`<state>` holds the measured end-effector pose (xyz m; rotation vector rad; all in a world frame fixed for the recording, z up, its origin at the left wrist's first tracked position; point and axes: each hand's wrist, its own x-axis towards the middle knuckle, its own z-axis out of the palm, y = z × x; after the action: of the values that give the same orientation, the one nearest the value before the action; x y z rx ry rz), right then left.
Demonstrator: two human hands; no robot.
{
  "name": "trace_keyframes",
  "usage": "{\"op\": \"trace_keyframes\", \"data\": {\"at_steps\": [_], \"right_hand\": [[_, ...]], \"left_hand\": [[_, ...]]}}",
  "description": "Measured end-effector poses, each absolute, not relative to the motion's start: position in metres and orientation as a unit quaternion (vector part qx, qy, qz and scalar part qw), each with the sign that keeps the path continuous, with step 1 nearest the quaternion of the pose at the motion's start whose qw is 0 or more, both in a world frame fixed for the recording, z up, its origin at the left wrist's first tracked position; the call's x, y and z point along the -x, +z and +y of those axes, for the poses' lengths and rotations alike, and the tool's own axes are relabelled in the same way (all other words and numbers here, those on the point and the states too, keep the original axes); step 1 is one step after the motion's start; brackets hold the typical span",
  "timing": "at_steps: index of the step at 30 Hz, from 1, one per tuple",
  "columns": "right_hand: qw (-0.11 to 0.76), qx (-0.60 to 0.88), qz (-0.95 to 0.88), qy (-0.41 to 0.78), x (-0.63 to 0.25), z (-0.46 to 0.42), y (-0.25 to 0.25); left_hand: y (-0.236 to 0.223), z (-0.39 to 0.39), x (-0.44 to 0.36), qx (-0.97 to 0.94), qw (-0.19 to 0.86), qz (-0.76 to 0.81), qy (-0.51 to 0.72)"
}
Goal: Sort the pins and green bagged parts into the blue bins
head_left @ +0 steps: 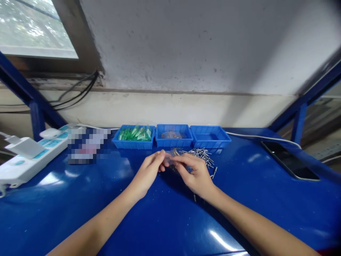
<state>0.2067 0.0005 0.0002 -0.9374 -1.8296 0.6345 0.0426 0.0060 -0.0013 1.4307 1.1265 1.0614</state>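
Both hands meet over the blue table, in front of the middle bin. Pinched in my left hand (152,166) is one side of a small clear plastic bag (170,156). My right hand (195,172) has its thumb and fingers closed on the bag's other side. Whether small parts lie inside the bag is hard to make out. Behind and beside my right hand lies a loose pile of thin metal pins (204,155), perhaps rivets, partly covered by that hand.
Three blue bins stand along the back: one with green pieces (135,133), one with clear bags (172,134), and a right bin (210,137). A white power strip (34,156) and a blurred packet (86,145) lie left; a phone (289,160) lies right.
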Motion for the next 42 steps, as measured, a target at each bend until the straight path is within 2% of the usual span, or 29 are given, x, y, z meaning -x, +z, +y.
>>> {"op": "trace_keyframes", "data": {"at_steps": [2, 4, 10, 13, 16, 22, 25, 27, 29, 32, 36, 39, 42], "right_hand": [[0.467, 0.360, -0.766, 0.256, -0.206, -0.001, 0.000], [0.467, 0.365, -0.756, 0.277, -0.205, -0.002, 0.001], [0.490, 0.410, -0.659, 0.396, -0.207, 0.003, 0.004], [0.500, 0.444, -0.634, 0.389, -0.206, 0.007, 0.000], [0.509, 0.452, -0.656, 0.326, -0.205, 0.008, -0.002], [0.515, 0.428, -0.702, 0.242, -0.206, 0.004, -0.002], [0.510, 0.406, -0.720, 0.237, -0.206, 0.004, -0.005], [0.503, 0.396, -0.728, 0.247, -0.206, 0.005, -0.006], [0.492, 0.407, -0.722, 0.266, -0.206, 0.005, -0.005], [0.474, 0.446, -0.679, 0.339, -0.207, 0.004, 0.000], [0.482, 0.450, -0.584, 0.474, -0.205, 0.003, 0.003], [0.481, 0.435, -0.550, 0.527, -0.202, 0.004, 0.001], [0.521, 0.453, -0.520, 0.503, -0.207, 0.015, 0.003]], "left_hand": [[-0.001, 0.007, -0.043, -0.577, 0.490, 0.474, 0.450], [-0.001, 0.006, -0.042, -0.603, 0.435, 0.486, 0.459], [0.000, -0.001, -0.041, -0.792, 0.114, 0.411, 0.437], [0.000, -0.004, -0.042, -0.830, 0.029, 0.376, 0.412], [0.002, -0.006, -0.044, -0.824, 0.088, 0.396, 0.395], [0.003, -0.003, -0.045, -0.605, 0.466, 0.477, 0.436], [0.004, 0.002, -0.044, -0.518, 0.534, 0.492, 0.451], [0.004, 0.004, -0.043, -0.527, 0.524, 0.492, 0.454], [0.003, 0.003, -0.042, -0.579, 0.452, 0.497, 0.462], [0.000, 0.001, -0.042, -0.695, 0.254, 0.486, 0.465], [-0.003, -0.001, -0.039, -0.812, 0.051, 0.386, 0.435], [-0.002, -0.002, -0.038, -0.844, -0.013, 0.356, 0.400], [-0.001, -0.003, -0.040, -0.839, -0.012, 0.402, 0.365]]}}
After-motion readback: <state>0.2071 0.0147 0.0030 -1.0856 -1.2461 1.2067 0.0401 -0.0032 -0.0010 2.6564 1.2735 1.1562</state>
